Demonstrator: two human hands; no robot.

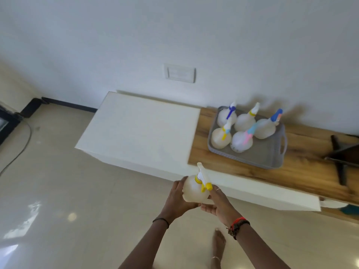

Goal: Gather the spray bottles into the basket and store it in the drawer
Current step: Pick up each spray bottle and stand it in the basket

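Your left hand (pixel 175 199) and right hand (pixel 218 203) both cup a pale spray bottle (pixel 194 189) with a yellow collar and trigger, fingers curled around its round body, holding it in the air in front of the counter's (pixel 303 167) near edge and above the floor (pixel 58 200). No brand, label or writing can be read on it, and the bottle is slightly blurred. The grey basket (pixel 270 152) sits on the wooden part of the counter near its back edge, close to where the wood meets the white section (pixel 139 131). Five spray bottles (pixel 242 139) stand upright inside it, crowded toward its far left end, with blue, yellow and pink-and-blue tops; their markings are too soft to make out. At the right edge a dark object (pixel 342 154) is cut off by the frame and cannot be identified. A blank wall plate (pixel 180 73) shows no legible text.
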